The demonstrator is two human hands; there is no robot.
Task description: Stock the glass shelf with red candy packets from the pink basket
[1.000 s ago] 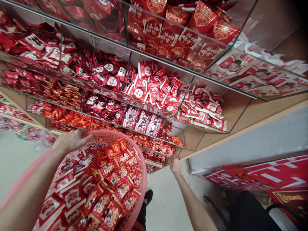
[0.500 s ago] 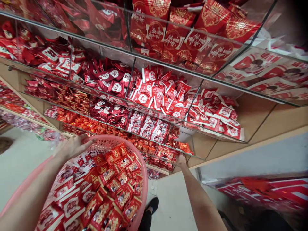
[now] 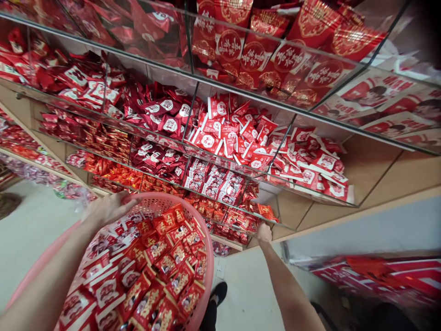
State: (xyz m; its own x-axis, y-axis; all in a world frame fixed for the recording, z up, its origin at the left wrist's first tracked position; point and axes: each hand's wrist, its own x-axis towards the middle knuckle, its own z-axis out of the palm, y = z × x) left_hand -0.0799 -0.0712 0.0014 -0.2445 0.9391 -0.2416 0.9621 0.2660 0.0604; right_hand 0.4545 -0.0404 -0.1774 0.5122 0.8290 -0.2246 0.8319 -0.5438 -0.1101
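My left hand (image 3: 106,210) is closed over the far rim of a pink plastic basket (image 3: 201,214). The basket is heaped with small red, gold and white sweet packets (image 3: 172,257). At the right end of a low shelf, my right hand (image 3: 264,233) is curled beside the shelf edge, close to orange-red packets (image 3: 267,211). Its fingertips are hidden, so whatever it grips does not show. Clear panels front the bins of red packets (image 3: 237,133) above.
Tiered shelves with glass fronts (image 3: 165,64) rise ahead, divided into bins. Large red bags (image 3: 257,50) fill the top tier. Red-and-white packages (image 3: 382,276) lie low at the right. My shoe (image 3: 220,293) stands on the pale floor (image 3: 241,285).
The view has shifted slightly, so the shelves and basket appear a little further right. My left hand stays on the basket rim, and my right hand stays by the low shelf's end.
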